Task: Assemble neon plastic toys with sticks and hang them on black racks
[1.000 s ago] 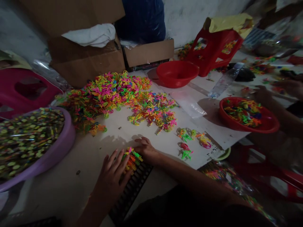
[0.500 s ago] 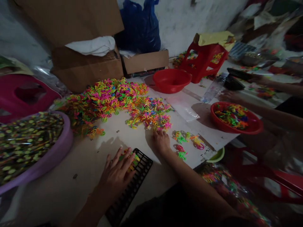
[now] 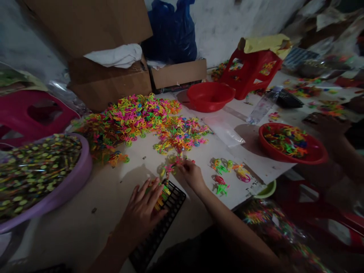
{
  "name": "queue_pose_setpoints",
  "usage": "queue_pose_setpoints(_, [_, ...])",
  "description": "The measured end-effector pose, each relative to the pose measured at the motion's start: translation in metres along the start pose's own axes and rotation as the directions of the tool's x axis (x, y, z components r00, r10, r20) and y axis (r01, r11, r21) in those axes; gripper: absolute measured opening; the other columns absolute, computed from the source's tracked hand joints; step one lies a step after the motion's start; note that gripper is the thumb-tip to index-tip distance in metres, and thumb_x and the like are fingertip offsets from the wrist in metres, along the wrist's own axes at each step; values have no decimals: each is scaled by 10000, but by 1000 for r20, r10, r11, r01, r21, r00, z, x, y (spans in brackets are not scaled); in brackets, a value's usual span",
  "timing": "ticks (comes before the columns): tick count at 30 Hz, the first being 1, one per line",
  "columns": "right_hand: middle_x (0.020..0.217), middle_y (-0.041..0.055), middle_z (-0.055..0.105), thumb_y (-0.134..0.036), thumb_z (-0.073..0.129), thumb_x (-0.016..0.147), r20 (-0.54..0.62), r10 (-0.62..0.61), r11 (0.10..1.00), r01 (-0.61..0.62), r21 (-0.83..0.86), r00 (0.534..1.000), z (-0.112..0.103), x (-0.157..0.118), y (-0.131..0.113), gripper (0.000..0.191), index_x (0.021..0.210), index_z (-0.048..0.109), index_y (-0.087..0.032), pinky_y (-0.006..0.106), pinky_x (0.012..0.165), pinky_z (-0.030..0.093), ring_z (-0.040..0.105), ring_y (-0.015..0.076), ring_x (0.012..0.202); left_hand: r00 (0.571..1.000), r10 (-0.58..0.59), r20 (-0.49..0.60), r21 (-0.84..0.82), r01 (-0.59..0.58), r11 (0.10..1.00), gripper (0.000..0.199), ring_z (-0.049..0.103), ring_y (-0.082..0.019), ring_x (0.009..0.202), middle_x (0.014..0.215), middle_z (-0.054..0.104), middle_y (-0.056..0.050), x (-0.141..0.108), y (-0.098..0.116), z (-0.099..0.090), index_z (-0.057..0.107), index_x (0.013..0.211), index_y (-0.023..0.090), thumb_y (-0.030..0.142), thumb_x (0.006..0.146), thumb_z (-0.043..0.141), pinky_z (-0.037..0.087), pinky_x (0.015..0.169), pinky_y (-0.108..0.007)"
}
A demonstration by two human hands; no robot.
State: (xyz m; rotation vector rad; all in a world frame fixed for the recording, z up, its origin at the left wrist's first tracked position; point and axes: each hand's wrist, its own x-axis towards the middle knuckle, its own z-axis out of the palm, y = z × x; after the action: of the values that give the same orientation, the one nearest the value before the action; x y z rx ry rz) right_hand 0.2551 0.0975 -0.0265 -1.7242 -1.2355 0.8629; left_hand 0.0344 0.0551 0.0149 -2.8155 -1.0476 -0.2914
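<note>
My left hand (image 3: 142, 208) lies with fingers spread over a black plastic grid rack (image 3: 173, 201). Yellow and green plastic pieces (image 3: 163, 195) show in the rack's slots beside the fingers; the rest are hidden under the hand. Just beyond the rack's far corner, my right hand (image 3: 192, 174) is closed, fingertips pinched on a small pink plastic piece (image 3: 178, 160). A few more small coloured pieces (image 3: 167, 170) lie between the pinch and the rack. Behind them spreads a big heap of bright plastic pieces (image 3: 142, 117).
A purple tub (image 3: 85, 163) of striped pieces stands left. At the back are cardboard boxes (image 3: 110, 85) and a red basin (image 3: 210, 98). Rightward lie a clear bag (image 3: 224, 132), a bottle (image 3: 263, 108), a filled red bowl (image 3: 315, 151) and another person's hand (image 3: 331, 125).
My right hand has drawn back from the heap's edge toward the rack, with small pieces now at its fingertips. My left hand stays over the rack. The other person's hand has shifted right.
</note>
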Motion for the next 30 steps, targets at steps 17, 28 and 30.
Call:
queue_pose_setpoints(17, [590, -30, 557, -463, 659, 636, 287, 30, 877, -163, 451, 957, 12, -6, -9, 333, 729, 621, -146, 191, 444, 319, 419, 63, 460, 999, 11, -33, -64, -13, 998, 551, 375, -255, 1233, 1349, 435, -89, 1, -2, 2, 355, 1322, 169, 416, 837, 445, 318, 996, -417])
queue_pose_setpoints(28, [611, -18, 561, -226, 579, 745, 488, -443, 893, 320, 318, 752, 31, 2, 15, 159, 611, 611, -149, 193, 587, 406, 497, 98, 597, 999, 31, -44, -66, -34, 997, 579, 379, -258, 1229, 1366, 413, -85, 0, -5, 7, 347, 1326, 174, 415, 817, 481, 320, 994, -412])
queue_pose_setpoints(30, [657, 6, 588, -112, 522, 756, 542, -520, 837, 521, 169, 660, 31, 5, 12, 154, 637, 615, -144, 190, 617, 405, 513, 103, 635, 999, 22, -29, -59, -23, 998, 586, 377, -256, 1229, 1365, 415, -80, 0, -4, 6, 337, 1334, 173, 422, 821, 472, 318, 994, -408])
